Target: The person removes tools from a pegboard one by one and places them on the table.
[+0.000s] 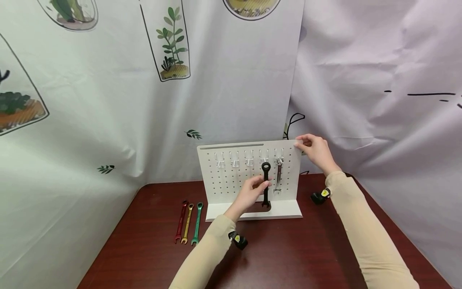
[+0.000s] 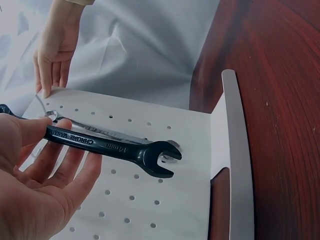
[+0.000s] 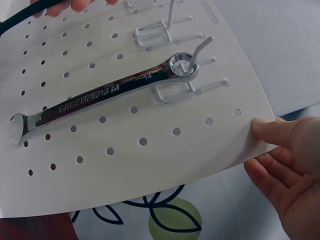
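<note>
My left hand pinches a black combination wrench by its shaft, ring end up, in front of the white pegboard. In the left wrist view the wrench reads "CHROME VANA…" and 14mm. My right hand grips the board's upper right corner between thumb and fingers, as the right wrist view shows with the hand. A silver wrench hangs by its ring end from the rightmost hook. Other white hooks line up to its left.
Left of the board, three wrenches lie side by side on the dark red table: a red one, a gold one and a green one. Behind the table hangs a white cloth printed with plants.
</note>
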